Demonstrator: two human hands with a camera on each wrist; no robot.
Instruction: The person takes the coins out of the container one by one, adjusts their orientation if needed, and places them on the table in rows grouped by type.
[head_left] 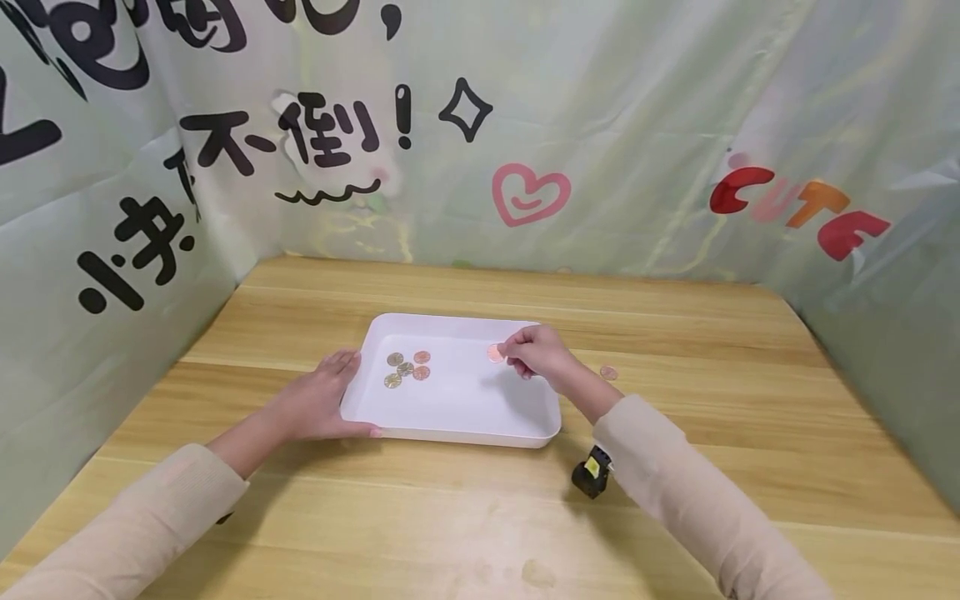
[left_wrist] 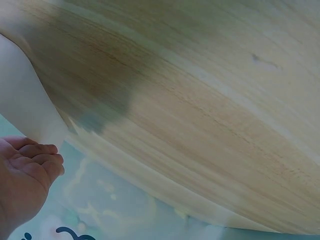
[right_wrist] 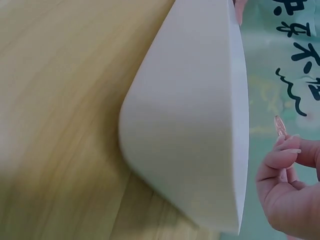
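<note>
Pinching coin [head_left: 495, 353] in right hand [head_left: 538, 352] above right end of tray [head_left: 461, 408], right of five coins [head_left: 406, 368]; gripping tray's left end with partly curled left hand [head_left: 322, 400]

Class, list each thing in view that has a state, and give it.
Tray: right way up on table
Five coins: lying inside tray
Raised coin: pinched, above tray
Loose coin: lying on table
Left hand: touching tray's edge
Right hand: pinching raised coin

Left hand [head_left: 318, 406]: thumb [head_left: 363, 430] spread; right hand [head_left: 538, 354] pinches, fingers [right_wrist: 280, 159] curled.
</note>
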